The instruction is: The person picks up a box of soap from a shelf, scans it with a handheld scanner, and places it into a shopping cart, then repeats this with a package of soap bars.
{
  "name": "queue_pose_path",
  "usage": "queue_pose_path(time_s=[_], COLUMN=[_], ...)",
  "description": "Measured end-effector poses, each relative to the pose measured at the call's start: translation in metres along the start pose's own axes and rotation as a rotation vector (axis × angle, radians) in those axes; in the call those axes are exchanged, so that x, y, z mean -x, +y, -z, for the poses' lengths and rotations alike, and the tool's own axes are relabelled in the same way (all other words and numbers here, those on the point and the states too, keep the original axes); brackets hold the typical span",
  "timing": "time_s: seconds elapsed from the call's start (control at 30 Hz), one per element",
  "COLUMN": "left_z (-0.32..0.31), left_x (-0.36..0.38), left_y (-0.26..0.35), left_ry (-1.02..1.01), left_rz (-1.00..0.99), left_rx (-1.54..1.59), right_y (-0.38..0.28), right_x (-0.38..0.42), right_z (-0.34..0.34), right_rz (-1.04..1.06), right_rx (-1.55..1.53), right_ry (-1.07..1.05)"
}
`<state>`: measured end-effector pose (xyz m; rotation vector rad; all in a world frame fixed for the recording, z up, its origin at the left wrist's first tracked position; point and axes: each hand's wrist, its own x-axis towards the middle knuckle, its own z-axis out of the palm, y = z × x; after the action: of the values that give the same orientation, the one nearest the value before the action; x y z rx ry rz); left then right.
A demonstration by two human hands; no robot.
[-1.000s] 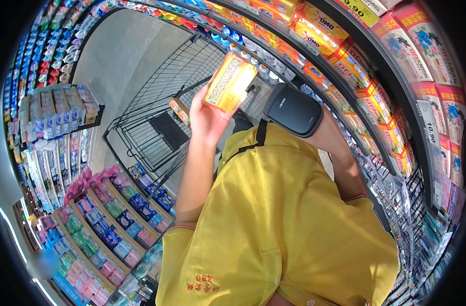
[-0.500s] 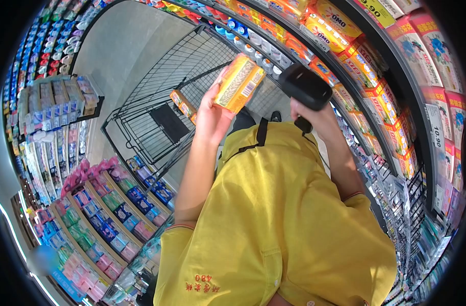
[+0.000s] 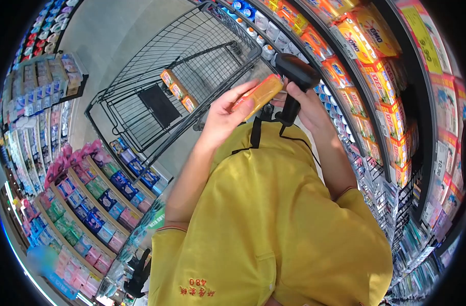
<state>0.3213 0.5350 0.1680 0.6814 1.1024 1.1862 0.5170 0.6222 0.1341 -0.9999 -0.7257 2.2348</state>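
Observation:
My left hand (image 3: pixel 223 113) is closed round a yellow-orange packet of bar soap (image 3: pixel 265 95), its long side tilted up toward the right. A black handheld barcode scanner (image 3: pixel 297 70) is gripped by its handle in my right hand (image 3: pixel 310 106), and a thin black cord hangs from the handle's base. The scanner's head is just above and right of the packet's end, overlapping it slightly in this view. Ahead of my left hand, several similar orange packets (image 3: pixel 178 91) lie in a row in the black wire shopping cart (image 3: pixel 123 76), near its dark panel (image 3: pixel 159 108).
A tall shelf (image 3: pixel 365 76) of orange and yellow detergent packs curves along my right, with price tags on its edges. White and blue bottles (image 3: pixel 273 33) stand beyond the scanner. On the left are racks of pink and blue packages (image 3: pixel 92 194) and a display of clear boxes (image 3: pixel 41 81).
The packet has turned from its barcode face to a narrower side and moved lower. Both hands have come closer together, with the scanner shifting left. The cart appears nearer.

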Motion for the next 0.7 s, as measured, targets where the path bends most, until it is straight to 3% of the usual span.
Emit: queue_pose_path(time_s=[0.03,0.1,0.2,0.27,0.33,0.47,0.7], left_z=[0.01,0.031,0.049,0.065,0.084,0.113,0.188], left_x=[-0.003,-0.012,-0.011,-0.013,-0.011,-0.008,-0.023], left_y=[-0.002,-0.009,-0.017,-0.022,-0.028,-0.031,-0.054], left_ry=[0.001,-0.038,-0.025,-0.012,0.015,0.11,0.3], left_rz=[0.003,-0.162,-0.046,-0.03,0.003,0.009,-0.045], left_rx=[0.012,-0.306,-0.391,-0.251,-0.408,-0.281,-0.251], right_y=[0.004,0.01,0.023,0.027,0.033,0.047,0.079], right_x=[-0.005,-0.017,-0.035,-0.051,-0.068,-0.103,-0.177], right_z=[-0.008,-0.024,-0.027,-0.04,-0.042,-0.058,-0.097], right_rz=[0.02,0.038,0.004,-0.015,-0.021,-0.009,-0.204], right_rx=[0.041,0.115,0.128,0.151,0.154,0.172,0.199], right_ry=[0.008,0.038,0.055,0.11,0.072,0.102,0.114])
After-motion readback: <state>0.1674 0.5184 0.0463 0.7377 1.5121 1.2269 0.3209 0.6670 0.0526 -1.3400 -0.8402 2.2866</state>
